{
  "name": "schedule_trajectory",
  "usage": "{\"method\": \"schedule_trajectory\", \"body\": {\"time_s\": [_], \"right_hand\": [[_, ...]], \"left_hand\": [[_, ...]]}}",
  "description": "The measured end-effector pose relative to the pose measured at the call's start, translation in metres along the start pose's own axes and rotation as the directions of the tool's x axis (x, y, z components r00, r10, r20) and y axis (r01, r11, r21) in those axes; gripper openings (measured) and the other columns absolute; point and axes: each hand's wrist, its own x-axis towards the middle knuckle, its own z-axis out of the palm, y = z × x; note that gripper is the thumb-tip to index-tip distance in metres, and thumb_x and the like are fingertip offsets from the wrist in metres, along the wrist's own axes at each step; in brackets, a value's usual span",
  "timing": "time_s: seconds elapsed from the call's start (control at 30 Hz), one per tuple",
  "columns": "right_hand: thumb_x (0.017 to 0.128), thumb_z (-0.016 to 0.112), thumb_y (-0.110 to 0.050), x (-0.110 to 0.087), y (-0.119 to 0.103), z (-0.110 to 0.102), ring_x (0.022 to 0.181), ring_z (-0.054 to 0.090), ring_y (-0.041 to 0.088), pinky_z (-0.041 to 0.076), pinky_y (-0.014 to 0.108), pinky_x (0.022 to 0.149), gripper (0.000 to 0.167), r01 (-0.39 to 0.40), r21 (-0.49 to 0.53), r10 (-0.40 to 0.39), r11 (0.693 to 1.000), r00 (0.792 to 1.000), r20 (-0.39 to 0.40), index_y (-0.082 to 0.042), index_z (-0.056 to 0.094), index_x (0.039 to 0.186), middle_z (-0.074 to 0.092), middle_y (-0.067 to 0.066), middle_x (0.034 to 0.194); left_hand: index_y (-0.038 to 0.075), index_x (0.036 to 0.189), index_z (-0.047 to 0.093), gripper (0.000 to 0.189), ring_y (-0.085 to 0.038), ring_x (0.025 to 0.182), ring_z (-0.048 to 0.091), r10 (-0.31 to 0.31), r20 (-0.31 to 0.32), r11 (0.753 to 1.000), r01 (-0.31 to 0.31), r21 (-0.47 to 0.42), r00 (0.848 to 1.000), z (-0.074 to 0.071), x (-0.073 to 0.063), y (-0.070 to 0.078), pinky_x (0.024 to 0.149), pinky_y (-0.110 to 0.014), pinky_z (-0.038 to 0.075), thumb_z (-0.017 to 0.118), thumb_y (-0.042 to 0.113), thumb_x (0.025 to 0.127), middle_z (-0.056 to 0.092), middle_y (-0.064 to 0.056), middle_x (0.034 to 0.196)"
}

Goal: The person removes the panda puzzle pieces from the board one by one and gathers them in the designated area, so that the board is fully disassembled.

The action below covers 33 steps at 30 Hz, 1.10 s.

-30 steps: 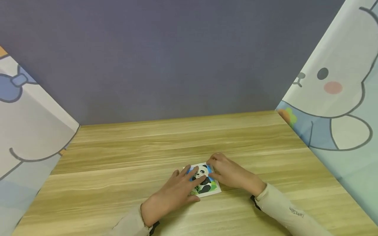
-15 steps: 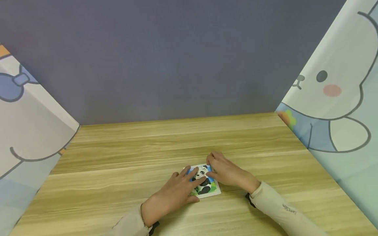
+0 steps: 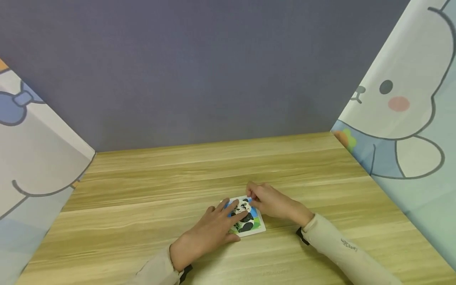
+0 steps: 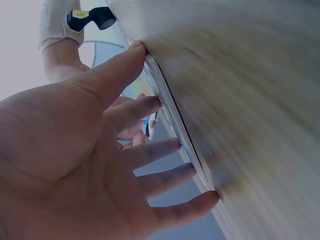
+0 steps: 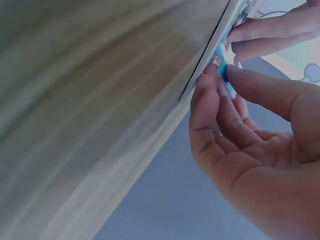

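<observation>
A square panda puzzle [image 3: 246, 226] with a white border lies flat on the wooden table. Across its left part spreads my left hand [image 3: 210, 231], fingers mostly straight, with fingertips resting on the picture and its edges; the left wrist view shows the thumb [image 4: 117, 75] at one side. At the puzzle's upper right corner, my right hand [image 3: 272, 201] pinches a puzzle piece [image 5: 223, 67] with a blue edge between thumb and fingers. That piece stands tilted up from the puzzle in the right wrist view. A black-and-white part of the piece [image 4: 150, 127] shows in the left wrist view.
The wooden table [image 3: 149, 186] ends at a grey back panel [image 3: 213, 71]. Side panels printed with cartoon animals stand at the left [image 3: 39, 154] and right [image 3: 399, 130]. Each forearm wears a light sleeve, with a black strap at the wrist.
My right hand has shifted slightly left and up at the puzzle's upper right corner, its fingers now drawn closer together. My left hand has stayed almost still on the puzzle.
</observation>
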Motion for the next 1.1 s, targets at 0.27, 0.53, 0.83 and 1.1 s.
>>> {"method": "schedule_trajectory", "body": {"time_s": [0.27,0.53,0.83,1.1], "right_hand": [[0.095,0.065,-0.002,0.006,-0.002,-0.008,0.068,0.055,0.007,0.05,0.024,0.062,0.014,0.003,0.032,-0.002,0.999,1.0,-0.031,-0.009,0.055,0.1,0.06,-0.004,0.081],[0.094,0.065,-0.002,0.0,0.005,-0.017,0.069,0.054,0.007,0.05,0.025,0.063,0.014,-0.016,0.016,0.017,1.0,0.996,-0.091,-0.01,0.056,0.101,0.062,-0.004,0.084],[0.094,0.065,-0.002,-0.013,0.026,-0.043,0.08,0.062,0.01,0.052,0.034,0.073,0.015,-0.075,-0.001,0.073,0.997,0.983,-0.167,-0.007,0.058,0.106,0.067,-0.001,0.089],[0.093,0.066,-0.001,-0.029,0.062,-0.071,0.081,0.063,0.017,0.048,0.044,0.08,0.014,-0.16,0.01,0.158,0.987,0.96,-0.231,-0.002,0.057,0.104,0.067,0.006,0.089]], "left_hand": [[0.028,0.15,0.046,0.066,-0.039,0.142,0.037,-0.004,-0.026,1.0,0.004,0.008,1.0,-0.003,-0.001,-0.007,0.096,-0.056,0.048,0.066,0.05,0.091,0.035,-0.016,0.157],[0.028,0.152,0.043,0.069,-0.044,0.145,0.028,-0.002,-0.02,0.991,0.0,-0.132,1.0,-0.002,-0.011,-0.02,0.102,-0.062,0.041,0.07,0.046,0.091,0.028,-0.019,0.16],[0.021,0.148,0.05,0.062,-0.043,0.141,0.035,0.019,-0.058,0.985,-0.028,-0.17,0.998,-0.002,-0.022,-0.025,0.098,-0.063,0.042,0.072,0.037,0.092,0.035,-0.024,0.155],[0.02,0.147,0.05,0.062,-0.04,0.14,0.037,0.027,-0.073,0.987,-0.038,-0.155,0.997,-0.002,-0.021,-0.022,0.097,-0.059,0.044,0.072,0.037,0.091,0.037,-0.024,0.154]]}}
